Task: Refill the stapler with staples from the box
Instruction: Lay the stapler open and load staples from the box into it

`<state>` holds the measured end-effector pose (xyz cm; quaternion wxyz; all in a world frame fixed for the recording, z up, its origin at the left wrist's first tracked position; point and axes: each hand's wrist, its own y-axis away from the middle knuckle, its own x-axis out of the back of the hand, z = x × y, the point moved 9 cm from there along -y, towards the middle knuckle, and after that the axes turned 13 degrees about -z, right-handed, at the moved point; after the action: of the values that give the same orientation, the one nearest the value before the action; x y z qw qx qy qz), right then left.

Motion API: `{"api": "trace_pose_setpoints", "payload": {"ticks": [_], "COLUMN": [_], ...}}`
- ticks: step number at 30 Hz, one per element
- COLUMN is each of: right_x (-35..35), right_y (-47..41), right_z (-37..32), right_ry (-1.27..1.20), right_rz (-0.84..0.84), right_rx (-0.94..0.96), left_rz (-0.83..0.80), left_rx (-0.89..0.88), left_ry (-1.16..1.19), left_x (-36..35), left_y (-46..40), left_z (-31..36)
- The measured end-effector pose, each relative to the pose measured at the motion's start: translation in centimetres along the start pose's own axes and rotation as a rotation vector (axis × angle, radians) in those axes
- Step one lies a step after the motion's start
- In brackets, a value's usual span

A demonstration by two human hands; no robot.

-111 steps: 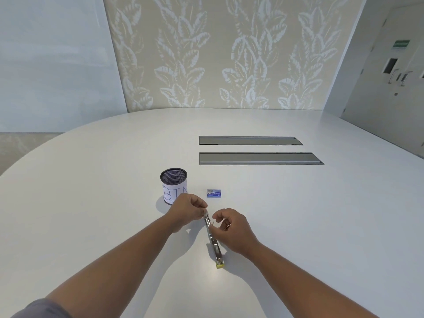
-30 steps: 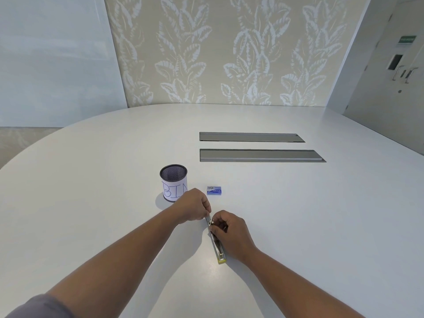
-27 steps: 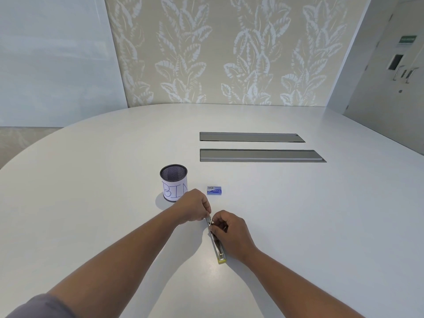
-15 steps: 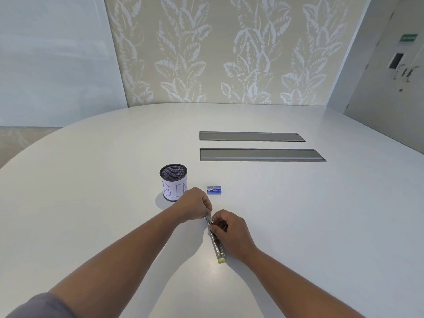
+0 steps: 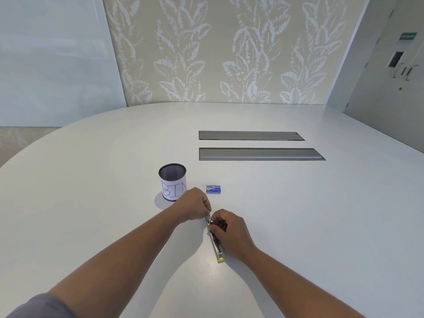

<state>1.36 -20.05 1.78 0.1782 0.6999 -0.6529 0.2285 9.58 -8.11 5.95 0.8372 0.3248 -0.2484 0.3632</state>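
Note:
A slim metal stapler [image 5: 218, 247] with a yellow near end lies opened flat on the white table [image 5: 298, 214], its channel facing up. My left hand [image 5: 193, 206] pinches the stapler's far end with curled fingers. My right hand [image 5: 229, 230] sits over the stapler's far half, its fingers curled and pinching something small and metallic at the channel; what it is I cannot tell. The small blue staple box [image 5: 213, 189] lies shut on the table just beyond both hands.
A black mesh cup [image 5: 172, 182] with a paper label reading BIN stands left of the staple box, close to my left hand. Two grey cable hatches [image 5: 259, 154] are set into the table farther back. A door is at the far right.
Compared with 3.7 s ago, my right hand has moved closer to my left hand at the stapler's far end. Over the last second nothing has visibly moved.

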Motion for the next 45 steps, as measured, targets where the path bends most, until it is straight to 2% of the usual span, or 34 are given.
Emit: {"api": "trace_pose_setpoints", "payload": {"ticks": [25,28,31,35,40,45], "right_x": [0.0,0.1,0.1,0.1,0.0,0.0], "right_y": [0.0,-0.1,0.0,-0.1,0.0,0.0], "right_z": [-0.1,-0.1,-0.1,-0.1,-0.1,-0.1], "right_ry": [0.006,0.014,0.017,0.015,0.010,0.004], "right_rz": [-0.007,-0.001,0.001,0.004,0.000,-0.001], "right_rx": [-0.014,-0.015,-0.015,-0.017,-0.020,-0.022], "left_rz": [0.006,0.022,0.043,-0.041,-0.070,-0.023], "left_rx": [0.028,0.026,0.059,0.127,0.124,0.120], "left_ry": [0.012,0.076,0.240,0.388,0.431,0.464], "left_x": [-0.8,-1.0,-1.1,-2.1,-2.3,-2.1], "left_y": [-1.0,-1.0,-0.9,-0.7,-0.7,-0.8], "left_z": [-0.9,-1.5,-2.6,-3.7,-3.7,-4.0]}}
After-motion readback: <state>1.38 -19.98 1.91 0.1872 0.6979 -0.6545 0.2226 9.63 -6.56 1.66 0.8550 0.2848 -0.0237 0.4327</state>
